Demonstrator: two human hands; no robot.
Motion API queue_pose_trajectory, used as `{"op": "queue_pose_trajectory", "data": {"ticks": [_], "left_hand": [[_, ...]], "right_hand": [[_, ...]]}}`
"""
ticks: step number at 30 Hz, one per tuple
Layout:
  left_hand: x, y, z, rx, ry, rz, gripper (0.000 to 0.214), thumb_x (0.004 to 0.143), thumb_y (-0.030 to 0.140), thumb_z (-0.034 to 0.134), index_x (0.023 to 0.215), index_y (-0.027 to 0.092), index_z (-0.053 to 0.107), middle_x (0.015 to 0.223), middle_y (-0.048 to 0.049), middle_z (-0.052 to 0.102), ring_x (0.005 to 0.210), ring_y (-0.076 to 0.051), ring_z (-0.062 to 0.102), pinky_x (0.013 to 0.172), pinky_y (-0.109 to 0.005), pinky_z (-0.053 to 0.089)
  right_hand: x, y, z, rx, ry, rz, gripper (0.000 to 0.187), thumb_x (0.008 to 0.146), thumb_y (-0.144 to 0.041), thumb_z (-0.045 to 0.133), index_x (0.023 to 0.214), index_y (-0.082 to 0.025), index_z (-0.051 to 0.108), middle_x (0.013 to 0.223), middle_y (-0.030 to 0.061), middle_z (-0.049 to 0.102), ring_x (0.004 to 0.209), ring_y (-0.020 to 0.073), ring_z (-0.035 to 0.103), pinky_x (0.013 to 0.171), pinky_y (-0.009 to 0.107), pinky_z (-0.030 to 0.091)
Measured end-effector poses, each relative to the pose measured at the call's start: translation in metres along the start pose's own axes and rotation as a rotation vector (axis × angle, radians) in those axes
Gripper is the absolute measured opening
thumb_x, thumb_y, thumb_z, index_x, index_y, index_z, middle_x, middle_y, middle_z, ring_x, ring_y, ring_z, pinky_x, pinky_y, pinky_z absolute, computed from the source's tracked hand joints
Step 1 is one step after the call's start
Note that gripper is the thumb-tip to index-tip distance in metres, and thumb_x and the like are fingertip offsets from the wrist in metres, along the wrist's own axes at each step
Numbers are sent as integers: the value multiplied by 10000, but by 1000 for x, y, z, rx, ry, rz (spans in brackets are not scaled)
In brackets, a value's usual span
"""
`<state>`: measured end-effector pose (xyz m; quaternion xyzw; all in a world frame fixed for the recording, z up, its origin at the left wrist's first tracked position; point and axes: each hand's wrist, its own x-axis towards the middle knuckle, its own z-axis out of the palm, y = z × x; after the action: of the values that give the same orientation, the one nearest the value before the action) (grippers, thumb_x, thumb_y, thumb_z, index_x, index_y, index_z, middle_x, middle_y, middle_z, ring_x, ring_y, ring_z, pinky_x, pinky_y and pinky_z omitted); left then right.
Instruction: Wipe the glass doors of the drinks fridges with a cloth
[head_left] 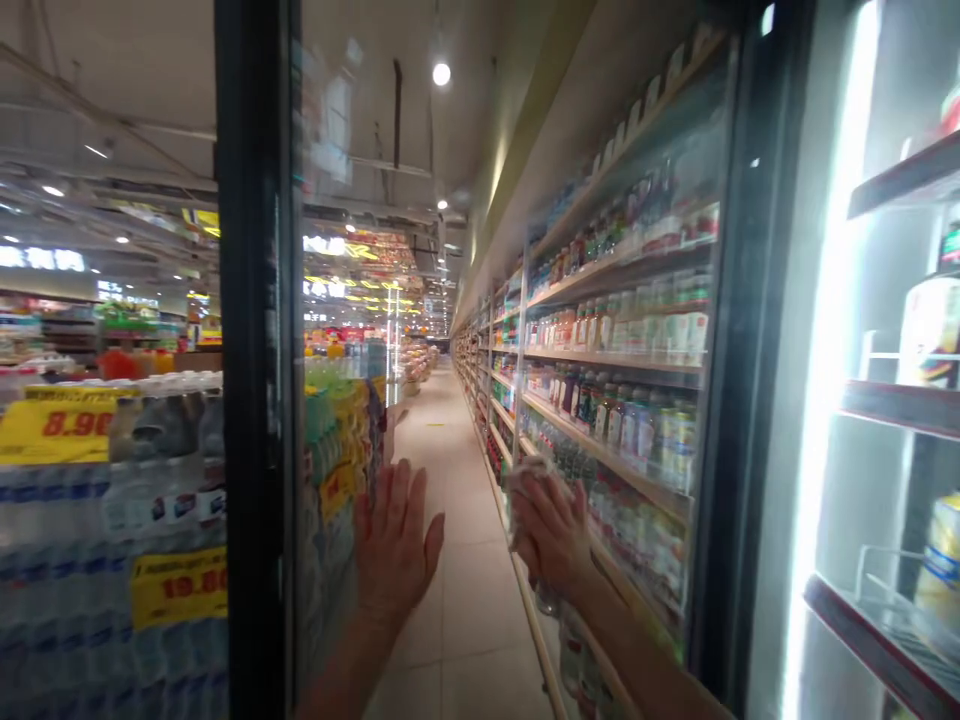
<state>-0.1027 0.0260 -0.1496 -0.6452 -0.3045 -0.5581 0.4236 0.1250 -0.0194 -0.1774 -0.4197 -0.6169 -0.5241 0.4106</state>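
Note:
In front of me stands a glass door with a black frame [255, 350]. My left hand [396, 540] is raised flat at the pane, fingers stretched out and thumb apart, holding nothing. To its right, my right hand [553, 530] is closed over a crumpled whitish cloth [531, 472], which looks pressed to the glass. The cloth shows around the fingertips and along the hand's left edge; the rest lies hidden under the palm. Both hands are slightly blurred.
A lit cooler with shelves [900, 405] of bottles opens at the right. Shelves of drinks [622, 365] and a tiled aisle [442, 430] appear in the glass. Stacked bottle packs [52, 560] with yellow price signs [180, 590] stand at the left.

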Motion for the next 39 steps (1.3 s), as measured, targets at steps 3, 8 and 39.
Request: {"op": "queue_pose_trajectory", "data": {"ticks": [3, 8, 39], "left_hand": [[0, 0, 0, 12, 1, 0, 686, 867, 244, 462, 1460, 145, 133, 1483, -145, 277, 1418, -219, 124, 1143, -462, 152], [1, -1, 5, 6, 23, -13, 670, 872, 254, 461, 1457, 148, 153, 1475, -147, 298, 1410, -228, 157, 1142, -459, 153], [-1, -3, 7, -31, 36, 8, 671, 860, 227, 468, 1455, 147, 170, 1511, -139, 221, 1417, -235, 141, 1149, -470, 133]], "right_hand": [[-8, 56, -13, -161, 88, 379, 513, 871, -257, 390, 1381, -201, 392, 1420, 140, 416, 1370, 293, 274, 1073, 588, 198], [3, 49, -8, -193, 149, 551, 564, 895, -269, 352, 1444, -168, 272, 1475, 185, 311, 1394, 331, 198, 1042, 622, 222], [65, 110, -24, -215, 198, 671, 562, 883, -311, 322, 1429, -177, 317, 1464, 166, 340, 1382, 328, 231, 1030, 635, 230]]}}
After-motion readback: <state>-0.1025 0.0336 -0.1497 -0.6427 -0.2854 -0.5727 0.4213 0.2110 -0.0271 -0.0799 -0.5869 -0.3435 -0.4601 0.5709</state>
